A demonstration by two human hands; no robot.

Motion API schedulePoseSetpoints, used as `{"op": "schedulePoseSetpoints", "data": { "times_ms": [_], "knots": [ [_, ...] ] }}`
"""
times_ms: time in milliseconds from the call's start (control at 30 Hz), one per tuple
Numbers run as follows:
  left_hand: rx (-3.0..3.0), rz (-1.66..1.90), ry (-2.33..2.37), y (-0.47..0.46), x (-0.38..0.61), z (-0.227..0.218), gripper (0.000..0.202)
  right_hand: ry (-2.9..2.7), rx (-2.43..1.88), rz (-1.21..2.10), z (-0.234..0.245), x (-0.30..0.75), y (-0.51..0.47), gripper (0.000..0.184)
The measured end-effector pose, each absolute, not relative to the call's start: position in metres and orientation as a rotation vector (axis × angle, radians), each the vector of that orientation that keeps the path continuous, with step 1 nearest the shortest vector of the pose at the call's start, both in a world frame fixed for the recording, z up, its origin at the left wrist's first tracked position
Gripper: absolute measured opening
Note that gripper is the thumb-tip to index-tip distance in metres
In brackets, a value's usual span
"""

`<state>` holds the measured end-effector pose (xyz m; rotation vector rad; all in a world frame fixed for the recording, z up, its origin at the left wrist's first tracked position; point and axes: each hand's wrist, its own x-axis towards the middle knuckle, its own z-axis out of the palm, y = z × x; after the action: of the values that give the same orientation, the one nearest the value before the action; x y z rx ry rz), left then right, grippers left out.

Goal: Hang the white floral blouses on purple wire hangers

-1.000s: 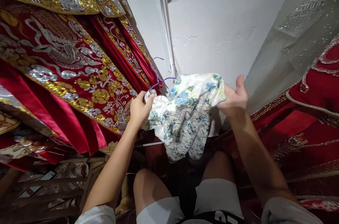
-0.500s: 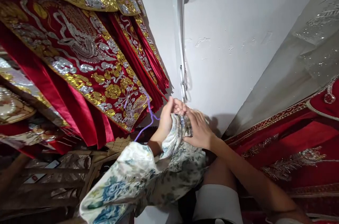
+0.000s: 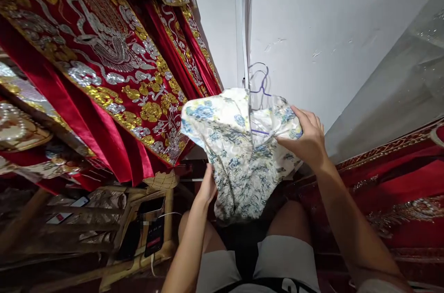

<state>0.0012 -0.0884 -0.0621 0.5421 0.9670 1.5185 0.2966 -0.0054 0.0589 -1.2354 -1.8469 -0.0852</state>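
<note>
A white garment with blue-green floral print hangs upright in front of me on a thin purple hanger. The hanger's hook and part of its lower bar show at the open neckline. My right hand is closed on the garment's right shoulder, thumb on the front and the other fingers behind the edge. At the garment's lower left side is my left hand, gripping the side edge. Its thumb shows; the cloth hides most of its fingers.
Red embroidered clothing with gold and silver sequins hangs at the left. More red cloth is on the right. Phones and a white cable lie on a wooden stool at lower left. Behind the garment stands a white wall.
The garment was bunched between both hands above my lap, with purple hanger parts at its left. Now it is spread upright on the hanger, my hands apart at its two sides.
</note>
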Motion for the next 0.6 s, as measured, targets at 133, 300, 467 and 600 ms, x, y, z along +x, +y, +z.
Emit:
{"op": "schedulePoseSetpoints", "data": {
  "times_ms": [133, 300, 467, 600],
  "knots": [
    [0.566, 1.536, 1.196, -0.108, 0.007, -0.082, 0.078, -2.038, -0.951, -0.006, 0.066, 0.281, -0.018, 0.080],
    [0.585, 1.390, 1.196, -0.136, 0.022, -0.100, 0.076, -1.770, -0.759, 0.459, 0.006, 0.265, -0.072, 0.053],
    [0.635, 1.326, 1.207, -0.144, 0.036, -0.101, 0.078, -1.331, -1.130, 1.047, -0.078, 0.216, -0.110, 0.045],
    [0.678, 1.316, 1.229, -0.142, 0.034, -0.089, 0.079, -1.378, -1.003, 1.468, -0.086, 0.202, -0.101, 0.053]
  ]
}}
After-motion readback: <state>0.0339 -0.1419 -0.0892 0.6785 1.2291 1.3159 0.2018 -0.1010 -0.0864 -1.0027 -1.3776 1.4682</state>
